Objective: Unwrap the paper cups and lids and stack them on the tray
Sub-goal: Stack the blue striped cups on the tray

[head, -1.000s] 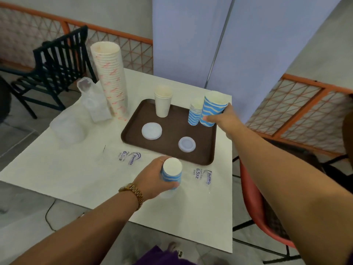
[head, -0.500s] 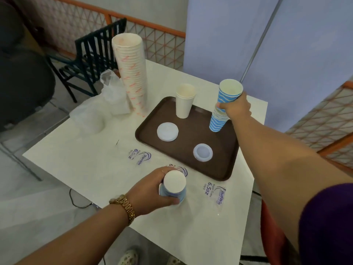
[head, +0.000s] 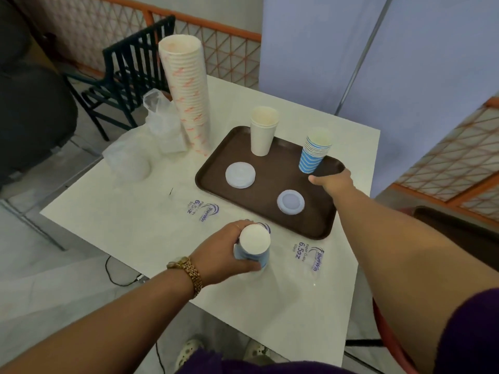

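left hand (head: pixel 221 255): fingers curled round upside-down blue cups (head: pixel 252 248) on the counter (head: pixel 129 228), near the tray's front edge | right hand (head: pixel 333 182): over the tray's (head: pixel 270 211) right rim, just beside the blue stack (head: pixel 314 153), touching nothing clearly; fingers hidden, cannot tell | tray: blue stack, white cups (head: pixel 263 134), two lids (head: pixel 240 175) | counter: tall stack (head: pixel 189 95), plastic wrap (head: pixel 159 122)

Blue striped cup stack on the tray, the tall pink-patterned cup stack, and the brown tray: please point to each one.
blue striped cup stack (head: pixel 313 157), head view, on its lower striped wall.
tall pink-patterned cup stack (head: pixel 189 95), head view, mid-height of its side.
brown tray (head: pixel 270 184), head view, bare floor between the lids.
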A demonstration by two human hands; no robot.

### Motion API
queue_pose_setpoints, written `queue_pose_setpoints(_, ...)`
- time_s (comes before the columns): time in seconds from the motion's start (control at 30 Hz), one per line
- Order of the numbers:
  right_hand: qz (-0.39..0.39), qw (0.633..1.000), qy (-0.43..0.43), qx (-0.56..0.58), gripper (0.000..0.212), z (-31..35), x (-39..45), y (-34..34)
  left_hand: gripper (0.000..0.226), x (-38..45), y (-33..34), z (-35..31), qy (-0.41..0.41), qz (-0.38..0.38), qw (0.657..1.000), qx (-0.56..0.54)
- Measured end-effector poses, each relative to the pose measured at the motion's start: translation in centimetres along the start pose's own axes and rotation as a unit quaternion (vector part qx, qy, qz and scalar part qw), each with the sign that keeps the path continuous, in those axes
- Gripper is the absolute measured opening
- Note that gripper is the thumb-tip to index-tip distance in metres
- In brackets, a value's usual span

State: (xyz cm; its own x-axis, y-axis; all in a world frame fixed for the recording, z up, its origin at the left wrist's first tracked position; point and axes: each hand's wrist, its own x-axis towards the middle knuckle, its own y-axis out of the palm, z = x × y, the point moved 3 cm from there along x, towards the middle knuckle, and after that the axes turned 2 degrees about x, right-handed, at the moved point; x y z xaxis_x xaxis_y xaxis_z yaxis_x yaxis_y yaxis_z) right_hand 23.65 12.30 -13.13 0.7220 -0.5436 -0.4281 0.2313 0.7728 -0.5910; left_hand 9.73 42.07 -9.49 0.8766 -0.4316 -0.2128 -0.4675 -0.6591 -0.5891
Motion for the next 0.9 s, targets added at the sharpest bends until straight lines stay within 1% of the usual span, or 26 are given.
queue_pose_setpoints(0.07,0.047,0.998,0.020,-0.022,0.115,-0.2,-1.4,0.2,0.068,-0.1,-0.1,-0.1,-0.005,0.008,1.000,-0.004)
queue_pose_setpoints(0.1,0.069,0.996,0.014,-0.047,0.108,0.0,-2.1,0.3,0.069,-0.1,-0.1,0.0,-0.007,0.010,1.000,-0.005)
queue_pose_setpoints(0.17,0.103,0.988,-0.021,-0.110,0.090,0.9,-3.8,0.4,0.073,-0.2,0.0,0.3,-0.010,0.011,1.000,-0.001)
queue_pose_setpoints(0.23,0.138,0.976,-0.062,-0.154,0.078,2.1,-6.0,0.6,0.077,-0.5,0.1,0.6,-0.011,0.011,1.000,0.007)
queue_pose_setpoints(0.33,0.202,0.946,-0.100,-0.231,0.070,4.7,-10.2,0.9,0.083,-0.9,0.0,1.2,-0.017,0.014,1.000,0.020)
queue_pose_setpoints(0.4,0.226,0.910,-0.131,-0.323,0.067,6.7,-13.7,1.1,0.091,-0.9,-0.4,1.8,-0.026,0.022,0.999,0.032)
queue_pose_setpoints(0.5,0.212,0.826,-0.237,-0.466,0.067,9.5,-20.0,1.8,0.101,-1.2,-1.1,2.7,-0.041,0.042,0.996,0.061)
queue_pose_setpoints(0.57,0.213,0.771,-0.270,-0.536,0.070,10.1,-24.2,2.7,0.104,-1.6,-1.6,3.2,-0.049,0.050,0.995,0.073)
queue_pose_setpoints(0.6,0.215,0.731,-0.276,-0.586,0.073,9.9,-26.1,3.2,0.104,-1.9,-1.8,3.4,-0.049,0.052,0.995,0.075)
queue_pose_setpoints(0.63,0.208,0.677,-0.281,-0.648,0.075,9.6,-27.4,3.7,0.104,-2.1,-2.0,3.7,-0.050,0.055,0.995,0.074)
queue_pose_setpoints(0.7,0.160,0.566,-0.302,-0.751,0.075,8.6,-29.2,5.2,0.103,-2.8,-2.3,4.3,-0.052,0.051,0.995,0.063)
queue_pose_setpoints(0.73,0.135,0.530,-0.311,-0.777,0.072,8.1,-29.8,6.1,0.103,-3.1,-2.5,4.6,-0.053,0.049,0.996,0.053)
queue_pose_setpoints(0.8,0.098,0.491,-0.314,-0.807,0.058,6.8,-30.2,8.0,0.102,-3.6,-2.7,5.0,-0.055,0.048,0.997,0.034)
queue_pose_setpoints(0.9,0.051,0.404,-0.302,-0.862,0.047,4.9,-30.2,10.8,0.101,-4.2,-3.1,5.6,-0.056,0.045,0.997,0.022)
